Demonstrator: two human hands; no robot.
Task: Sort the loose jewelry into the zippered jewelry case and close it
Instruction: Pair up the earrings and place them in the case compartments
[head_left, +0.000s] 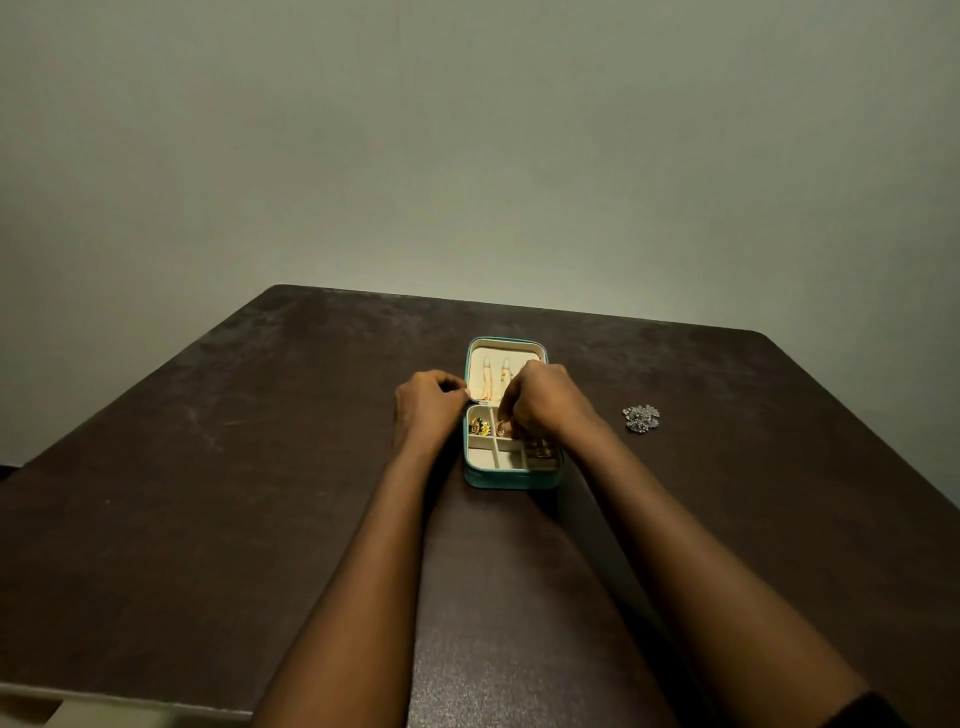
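We start at the fingertips (460, 395) of the left hand (428, 402). They are curled tight with the thumb and pinch the left rim of the jewelry case (511, 480), right where its lid (506, 349) hinges back.

The fingers (517, 415) of the right hand (540, 400) curl downward into the case's far middle compartment, their tips bunched at a small gold piece (501, 427). We cannot tell whether they actually grip it or only touch it.

In the compartment to the left of that one sits a gold cluster (480, 427). The case's near right compartment holds some dim small pieces (540, 450) that we cannot make out.

The teal case lies open with its cream lining up. The lid lies flat on the far side, and two thin chains (488, 379) hang along its inner face, partly hidden behind the right hand.

Both forearms run back from the case toward us. To the right of the case, well apart from it, a silver brooch (641, 418) lies loose on the dark brown table (234, 467). Beyond the case's far side rises a plain pale wall (467, 156).
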